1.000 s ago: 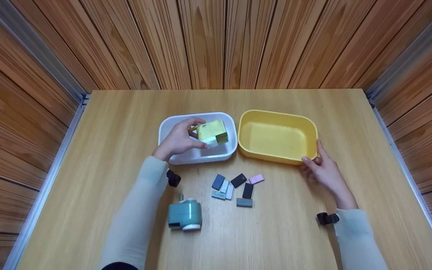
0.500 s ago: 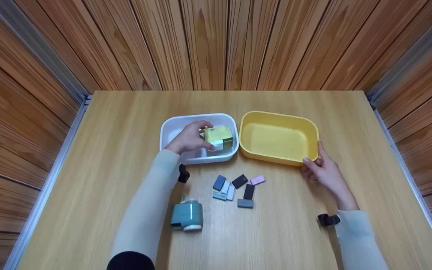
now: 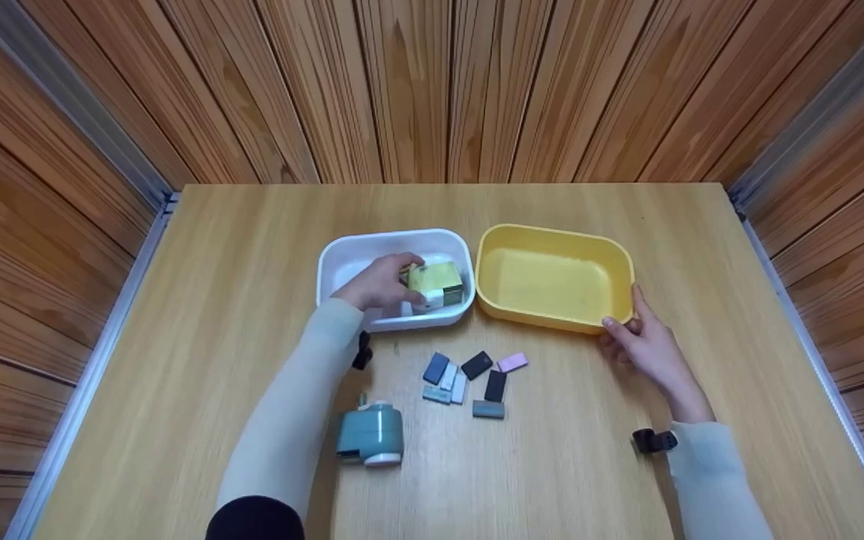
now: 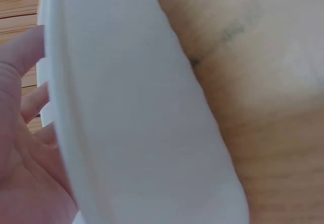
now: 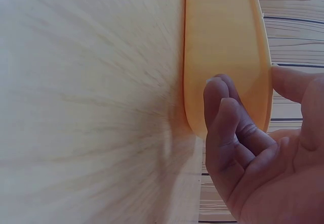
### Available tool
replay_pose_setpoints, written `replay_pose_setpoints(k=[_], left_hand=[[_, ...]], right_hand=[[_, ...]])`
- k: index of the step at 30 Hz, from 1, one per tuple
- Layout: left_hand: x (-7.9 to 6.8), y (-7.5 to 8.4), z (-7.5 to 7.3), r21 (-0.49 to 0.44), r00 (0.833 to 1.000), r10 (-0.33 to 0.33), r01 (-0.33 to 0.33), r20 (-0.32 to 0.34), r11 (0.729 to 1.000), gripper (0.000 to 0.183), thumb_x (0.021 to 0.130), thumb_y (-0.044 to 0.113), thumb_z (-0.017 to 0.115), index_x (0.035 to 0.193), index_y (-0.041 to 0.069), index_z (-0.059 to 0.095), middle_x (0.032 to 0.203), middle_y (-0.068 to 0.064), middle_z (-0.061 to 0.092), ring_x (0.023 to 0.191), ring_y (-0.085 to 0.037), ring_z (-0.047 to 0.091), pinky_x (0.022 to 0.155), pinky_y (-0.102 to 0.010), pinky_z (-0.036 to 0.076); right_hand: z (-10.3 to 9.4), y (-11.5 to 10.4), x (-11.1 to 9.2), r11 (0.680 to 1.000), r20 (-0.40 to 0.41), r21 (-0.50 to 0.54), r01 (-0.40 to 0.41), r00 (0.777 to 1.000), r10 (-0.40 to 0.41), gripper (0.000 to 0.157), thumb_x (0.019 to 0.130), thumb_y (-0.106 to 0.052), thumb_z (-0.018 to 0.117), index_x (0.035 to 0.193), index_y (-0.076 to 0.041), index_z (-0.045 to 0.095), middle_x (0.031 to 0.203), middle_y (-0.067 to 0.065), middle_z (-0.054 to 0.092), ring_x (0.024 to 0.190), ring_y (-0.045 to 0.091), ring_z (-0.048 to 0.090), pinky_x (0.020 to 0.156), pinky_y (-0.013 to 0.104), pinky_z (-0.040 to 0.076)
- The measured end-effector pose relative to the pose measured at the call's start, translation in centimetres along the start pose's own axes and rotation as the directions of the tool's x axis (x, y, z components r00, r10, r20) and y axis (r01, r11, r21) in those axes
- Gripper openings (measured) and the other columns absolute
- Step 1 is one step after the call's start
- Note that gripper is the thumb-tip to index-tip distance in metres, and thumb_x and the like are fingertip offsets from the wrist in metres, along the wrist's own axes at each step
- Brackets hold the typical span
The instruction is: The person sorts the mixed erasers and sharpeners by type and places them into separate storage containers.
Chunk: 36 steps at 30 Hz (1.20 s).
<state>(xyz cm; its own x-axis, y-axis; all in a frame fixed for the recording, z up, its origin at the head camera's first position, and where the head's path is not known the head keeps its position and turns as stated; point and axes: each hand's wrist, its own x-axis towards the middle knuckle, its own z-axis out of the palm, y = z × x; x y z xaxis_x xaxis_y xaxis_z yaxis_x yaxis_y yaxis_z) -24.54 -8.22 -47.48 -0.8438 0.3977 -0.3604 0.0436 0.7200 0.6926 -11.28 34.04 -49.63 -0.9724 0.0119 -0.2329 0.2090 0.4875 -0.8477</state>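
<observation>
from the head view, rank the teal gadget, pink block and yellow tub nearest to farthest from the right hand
1. Yellow tub: touched by the right hand
2. Pink block: left of that hand
3. Teal gadget: farther left, lower in view

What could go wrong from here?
The left hand grips the yellow-green block inside the white bin; its wrist crosses over the rim and might drag the bin when withdrawn.
The right hand holds the yellow bin's corner; a push could shove it against the white bin.
The left sleeve, close to the teal device, might knock it.
</observation>
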Motion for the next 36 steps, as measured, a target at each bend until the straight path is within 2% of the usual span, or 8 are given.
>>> replay_pose_setpoints(k=[2,6,11,19,26,32,36], left_hand=[[-0.2,-0.1,0.0,0.0,1.0,-0.02,0.02,0.016,1.0,0.069,0.084,0.03,0.082,0.145,0.023,0.051,0.146,0.0,0.049,0.134,-0.02,0.043,0.115,-0.046,0.03],[-0.5,0.0,-0.4,0.044,1.0,-0.011,0.01,0.028,0.999,0.07,0.086,0.032,0.079,0.148,0.02,0.048,0.149,-0.003,0.047,0.137,-0.022,0.041,0.116,-0.046,0.029],[-1.2,0.7,-1.1,0.075,0.999,0.03,-0.032,0.023,0.997,0.069,0.088,0.031,0.077,0.149,0.018,0.048,0.15,-0.005,0.047,0.139,-0.026,0.04,0.115,-0.047,0.032],[-2.5,0.6,-2.0,0.014,0.993,0.12,-0.12,0.012,0.993,0.064,0.091,0.029,0.073,0.148,0.017,0.048,0.148,-0.007,0.049,0.129,-0.029,0.05,0.107,-0.047,0.042],[-4.6,0.1,-2.6,-0.028,0.976,0.215,-0.215,-0.012,0.976,0.06,0.092,0.026,0.072,0.146,0.015,0.05,0.143,-0.01,0.053,0.124,-0.028,0.054,0.103,-0.045,0.046],[-6.7,0.2,-3.3,-0.037,0.967,0.255,-0.255,-0.022,0.966,0.057,0.092,0.03,0.073,0.144,0.022,0.052,0.14,-0.006,0.055,0.122,-0.021,0.056,0.102,-0.042,0.047],[-8.3,0.4,-3.4,-0.044,0.959,0.284,-0.285,-0.027,0.958,0.054,0.092,0.03,0.073,0.142,0.021,0.053,0.136,-0.004,0.058,0.119,-0.02,0.056,0.101,-0.044,0.047]], right_hand=[[0.0,0.0,-0.1,1.0,0.002,0.005,-0.003,1.0,0.003,0.09,0.099,-0.046,0.058,0.16,-0.025,-0.006,0.103,0.023,0.067,0.074,0.028,0.066,0.06,0.035,0.056],[0.2,-0.1,-0.1,1.0,0.001,0.021,-0.005,1.0,0.005,0.091,0.099,-0.045,0.058,0.16,-0.024,-0.006,0.103,0.023,0.066,0.074,0.026,0.065,0.06,0.033,0.056],[0.2,-0.2,-0.1,1.0,0.005,0.014,-0.02,1.0,0.02,0.09,0.099,-0.046,0.057,0.16,-0.027,-0.006,0.106,0.022,0.065,0.079,0.026,0.065,0.063,0.033,0.056],[0.0,-0.1,-0.1,1.0,0.01,0.02,-0.013,1.0,0.013,0.088,0.1,-0.043,0.057,0.159,-0.027,-0.006,0.107,0.024,0.065,0.077,0.028,0.066,0.062,0.035,0.057],[0.1,-0.1,0.0,1.0,0.012,0.014,-0.016,1.0,0.016,0.089,0.099,-0.045,0.057,0.159,-0.027,-0.007,0.106,0.022,0.066,0.077,0.028,0.066,0.063,0.034,0.057],[0.1,-0.1,0.0,1.0,0.011,0.004,-0.014,1.0,0.014,0.091,0.098,-0.048,0.057,0.16,-0.027,-0.006,0.104,0.021,0.066,0.076,0.027,0.066,0.063,0.034,0.057],[0.1,-0.1,0.0,1.0,0.003,0.003,-0.01,1.0,0.01,0.092,0.098,-0.047,0.058,0.16,-0.023,-0.005,0.103,0.023,0.066,0.074,0.026,0.065,0.063,0.034,0.057]])
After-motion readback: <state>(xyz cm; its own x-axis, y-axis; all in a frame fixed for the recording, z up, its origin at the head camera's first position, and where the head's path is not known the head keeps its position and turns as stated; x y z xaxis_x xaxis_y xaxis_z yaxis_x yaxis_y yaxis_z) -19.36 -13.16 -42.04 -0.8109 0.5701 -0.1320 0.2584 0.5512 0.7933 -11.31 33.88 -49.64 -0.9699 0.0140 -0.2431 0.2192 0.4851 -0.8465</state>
